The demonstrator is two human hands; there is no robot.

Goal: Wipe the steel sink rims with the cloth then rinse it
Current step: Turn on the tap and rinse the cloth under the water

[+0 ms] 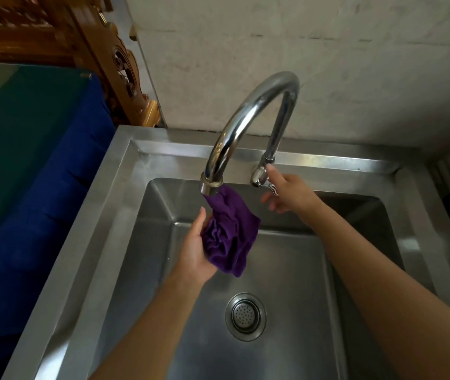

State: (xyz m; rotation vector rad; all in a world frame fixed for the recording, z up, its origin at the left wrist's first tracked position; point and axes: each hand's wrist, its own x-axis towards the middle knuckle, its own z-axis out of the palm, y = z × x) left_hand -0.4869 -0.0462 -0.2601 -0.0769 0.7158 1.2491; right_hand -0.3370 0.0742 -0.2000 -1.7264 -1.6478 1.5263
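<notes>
Pale, stained wall is rising behind the steel sink (125, 171), whose flat rims are running round a deep basin with a drain strainer (245, 316) low in the middle. I am holding the purple cloth (230, 234) over the basin in my left hand (195, 252), the grip pressed around its bunched lower folds, so that any run-off is falling into the basin and not onto the rims. The cloth's top corner is reaching up to touch the mouth of the curved faucet (248, 116), placed there, I judge, to catch the flow at once. My right hand (291, 193) is reaching to the tap lever (259, 175) at the faucet's base, its grip spread, one fingertip touching the lever's top and the other fingers hanging loose just below; it is not clasping anything. I am seeing no stream of water from the spout, though a thin one could be hidden by the cloth. I judge the wiping to be finished and the rinse to be just starting. Blue and green fabric (34, 171) is lying to the left, beside carved wooden furniture (125, 64).
</notes>
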